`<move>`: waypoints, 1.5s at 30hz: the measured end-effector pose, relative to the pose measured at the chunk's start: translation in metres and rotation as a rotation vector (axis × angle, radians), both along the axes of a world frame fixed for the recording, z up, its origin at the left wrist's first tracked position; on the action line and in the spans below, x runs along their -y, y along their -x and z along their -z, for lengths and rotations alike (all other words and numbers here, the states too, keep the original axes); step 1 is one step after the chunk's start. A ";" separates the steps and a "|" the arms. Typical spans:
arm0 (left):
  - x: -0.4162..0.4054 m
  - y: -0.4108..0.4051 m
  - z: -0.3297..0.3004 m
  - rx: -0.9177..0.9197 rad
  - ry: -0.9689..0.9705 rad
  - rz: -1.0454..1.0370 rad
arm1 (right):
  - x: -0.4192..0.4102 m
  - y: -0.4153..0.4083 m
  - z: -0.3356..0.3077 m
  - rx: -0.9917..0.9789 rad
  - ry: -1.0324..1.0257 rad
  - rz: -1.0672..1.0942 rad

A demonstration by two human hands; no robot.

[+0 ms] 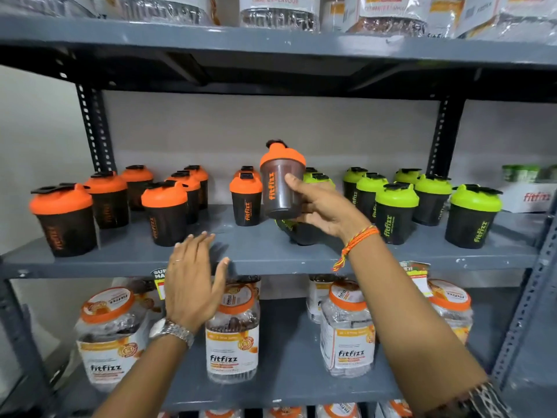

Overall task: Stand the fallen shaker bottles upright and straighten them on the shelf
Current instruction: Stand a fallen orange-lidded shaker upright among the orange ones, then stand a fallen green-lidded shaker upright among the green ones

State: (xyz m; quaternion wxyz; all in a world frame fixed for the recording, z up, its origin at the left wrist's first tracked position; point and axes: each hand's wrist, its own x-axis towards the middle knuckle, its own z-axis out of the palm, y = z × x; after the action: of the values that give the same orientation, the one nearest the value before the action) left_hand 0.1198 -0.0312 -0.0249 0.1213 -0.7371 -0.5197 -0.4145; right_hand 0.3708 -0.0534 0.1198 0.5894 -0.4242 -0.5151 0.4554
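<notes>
At frame centre my right hand clamps the orange-lidded dark plastic shaker bottle above the grey metal shelf, left hand open; I should lower it straight, logo forward.

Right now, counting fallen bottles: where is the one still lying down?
Head view: fallen bottle lies mid-shelf, under the right hand and its raised orange shaker.

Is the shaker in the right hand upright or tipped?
Upright: the orange-lidded shaker has its lid on top, held above the shelf by the right hand.
</notes>
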 end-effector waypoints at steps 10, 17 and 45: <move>-0.011 0.040 0.006 -0.232 0.077 -0.006 | -0.047 0.059 0.045 -0.037 -0.029 -0.155; -0.010 0.042 0.007 -0.247 0.090 0.009 | -0.073 0.072 0.063 0.011 0.007 -0.215; 0.010 0.003 0.014 -0.018 0.046 0.026 | -0.043 -0.004 0.010 0.283 -0.125 0.343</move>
State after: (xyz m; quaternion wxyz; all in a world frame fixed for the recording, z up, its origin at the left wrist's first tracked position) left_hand 0.1173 -0.0413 -0.0393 0.1039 -0.7501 -0.5184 -0.3973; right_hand 0.3744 -0.0102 0.1101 0.6052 -0.5279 -0.5401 0.2517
